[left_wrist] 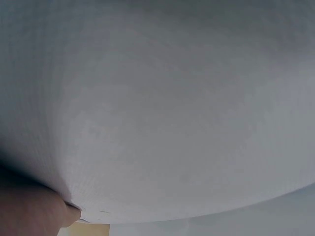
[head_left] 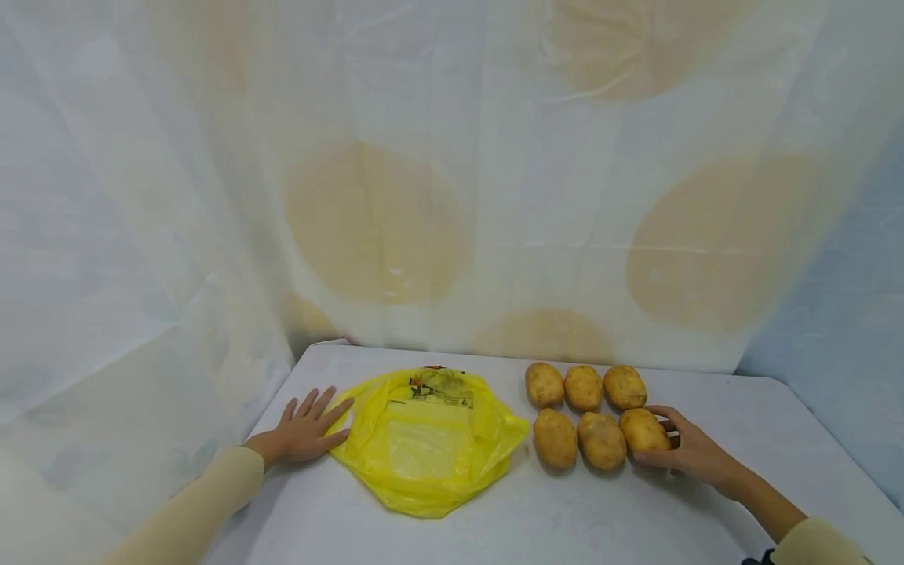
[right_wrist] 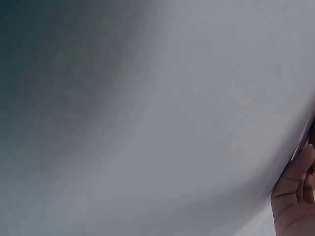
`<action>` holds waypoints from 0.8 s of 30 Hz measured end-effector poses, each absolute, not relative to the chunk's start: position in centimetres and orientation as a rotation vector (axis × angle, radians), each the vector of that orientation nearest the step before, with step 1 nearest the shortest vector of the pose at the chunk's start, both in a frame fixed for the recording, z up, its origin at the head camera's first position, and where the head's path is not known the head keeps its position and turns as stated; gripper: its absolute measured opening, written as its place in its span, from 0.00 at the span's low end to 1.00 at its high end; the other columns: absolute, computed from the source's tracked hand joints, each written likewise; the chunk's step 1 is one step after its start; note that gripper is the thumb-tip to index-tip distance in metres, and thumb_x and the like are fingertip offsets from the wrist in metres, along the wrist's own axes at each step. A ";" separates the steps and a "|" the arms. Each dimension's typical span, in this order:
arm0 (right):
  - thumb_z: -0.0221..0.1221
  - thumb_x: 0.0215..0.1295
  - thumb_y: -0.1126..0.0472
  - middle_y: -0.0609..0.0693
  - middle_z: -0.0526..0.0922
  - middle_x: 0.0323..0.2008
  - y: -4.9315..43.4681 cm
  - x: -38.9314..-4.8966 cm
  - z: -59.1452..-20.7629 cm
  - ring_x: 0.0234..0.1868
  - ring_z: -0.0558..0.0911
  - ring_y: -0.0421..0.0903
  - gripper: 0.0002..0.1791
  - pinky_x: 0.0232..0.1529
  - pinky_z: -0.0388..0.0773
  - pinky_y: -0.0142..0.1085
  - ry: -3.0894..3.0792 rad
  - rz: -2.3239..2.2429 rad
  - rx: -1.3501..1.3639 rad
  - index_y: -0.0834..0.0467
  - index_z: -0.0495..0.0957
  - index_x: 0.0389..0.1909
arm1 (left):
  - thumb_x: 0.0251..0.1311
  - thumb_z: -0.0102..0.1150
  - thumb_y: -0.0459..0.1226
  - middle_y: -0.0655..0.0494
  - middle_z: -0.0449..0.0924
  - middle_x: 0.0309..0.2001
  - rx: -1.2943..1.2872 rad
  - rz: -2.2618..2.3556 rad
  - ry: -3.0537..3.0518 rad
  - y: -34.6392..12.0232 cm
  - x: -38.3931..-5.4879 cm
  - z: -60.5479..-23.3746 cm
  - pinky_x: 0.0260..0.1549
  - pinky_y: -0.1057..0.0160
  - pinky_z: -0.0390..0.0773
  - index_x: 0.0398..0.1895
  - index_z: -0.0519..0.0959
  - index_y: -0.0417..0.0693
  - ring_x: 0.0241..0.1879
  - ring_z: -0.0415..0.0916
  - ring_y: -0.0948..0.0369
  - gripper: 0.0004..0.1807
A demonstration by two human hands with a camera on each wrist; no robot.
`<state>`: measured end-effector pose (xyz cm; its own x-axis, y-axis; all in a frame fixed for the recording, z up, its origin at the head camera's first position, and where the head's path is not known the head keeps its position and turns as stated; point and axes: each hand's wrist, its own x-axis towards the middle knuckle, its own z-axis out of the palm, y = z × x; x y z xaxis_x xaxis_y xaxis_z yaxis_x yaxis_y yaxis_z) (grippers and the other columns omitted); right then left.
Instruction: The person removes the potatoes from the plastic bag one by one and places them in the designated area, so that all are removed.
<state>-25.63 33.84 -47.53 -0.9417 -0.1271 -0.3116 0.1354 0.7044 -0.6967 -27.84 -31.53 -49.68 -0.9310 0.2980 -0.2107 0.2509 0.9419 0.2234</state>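
In the head view my right hand (head_left: 695, 451) holds a potato (head_left: 644, 431) at the right end of the front row, thumb at its near side and fingers round its far side. Several more potatoes (head_left: 554, 438) stand close by in two rows. A yellow plastic bag (head_left: 424, 447) with dark print lies flattened left of them. My left hand (head_left: 304, 431) rests on the table with its fingers spread, the fingertips at the bag's left edge. Only part of the left hand (left_wrist: 34, 211) shows in the left wrist view. The right wrist view catches the right hand (right_wrist: 295, 196) at its edge.
A white-covered table (head_left: 537, 518) carries everything. Behind it hangs a pale curtain (head_left: 551, 196) with large tan dots, and more sheeting (head_left: 106, 235) closes in the left side. A bluish sheet (head_left: 840, 298) hangs along the right side.
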 end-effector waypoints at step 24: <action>0.66 0.59 0.40 0.76 0.59 0.64 33.5 -25.8 -47.4 0.55 0.75 0.61 0.60 0.41 0.81 0.44 2.538 -1.099 0.019 0.63 0.37 0.76 | 0.64 0.40 0.70 0.35 0.38 0.78 0.379 0.326 2.824 -31.3 -28.7 -49.2 0.65 0.26 0.28 0.78 0.53 0.56 0.75 0.33 0.30 0.45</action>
<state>-25.83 33.47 -47.37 -0.9300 -0.1340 -0.3422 0.1580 0.6949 -0.7015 -28.68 -31.26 -49.20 -0.9287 0.2858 -0.2364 0.2245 0.9405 0.2552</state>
